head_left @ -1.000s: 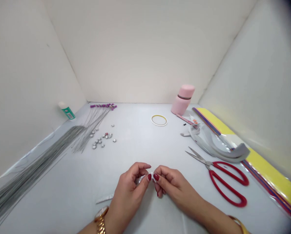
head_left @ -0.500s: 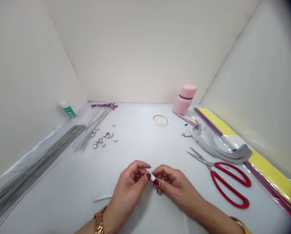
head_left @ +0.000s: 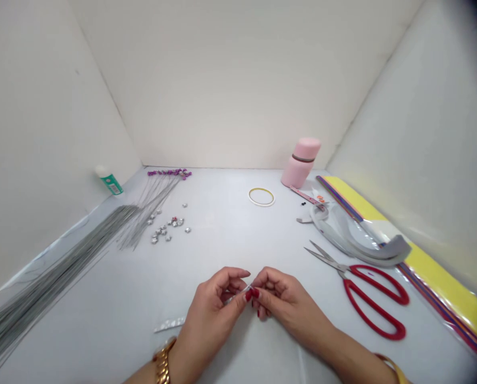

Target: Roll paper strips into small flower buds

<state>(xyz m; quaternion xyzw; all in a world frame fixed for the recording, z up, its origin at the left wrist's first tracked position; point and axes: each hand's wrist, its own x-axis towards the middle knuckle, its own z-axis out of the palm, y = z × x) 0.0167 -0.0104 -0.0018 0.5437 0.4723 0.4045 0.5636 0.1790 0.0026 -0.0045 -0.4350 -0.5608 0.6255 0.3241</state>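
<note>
My left hand point(head_left: 216, 304) and my right hand point(head_left: 280, 301) meet low in the middle of the view, just above the white table point(head_left: 230, 240). Both pinch a small silvery paper strip point(head_left: 238, 295) between thumb and fingertips, folding it between them. Most of the strip is hidden by my fingers. A loose silver strip point(head_left: 169, 324) lies on the table left of my left wrist. Red-handled scissors point(head_left: 366, 293) lie to the right of my right hand.
A long bundle of thin wires point(head_left: 58, 277) runs along the left side, some tipped with purple pieces point(head_left: 169, 173). Several small silver folded pieces point(head_left: 167, 226) lie beside them. A glue bottle point(head_left: 109, 181), tape ring point(head_left: 261, 196), pink bottle point(head_left: 301, 161), curled silver strips point(head_left: 362, 240) and coloured sheets point(head_left: 434, 272) surround them.
My fingertips have shifted slightly on the small silver strip, turning it between them. Both hands have stayed in the same spot.
</note>
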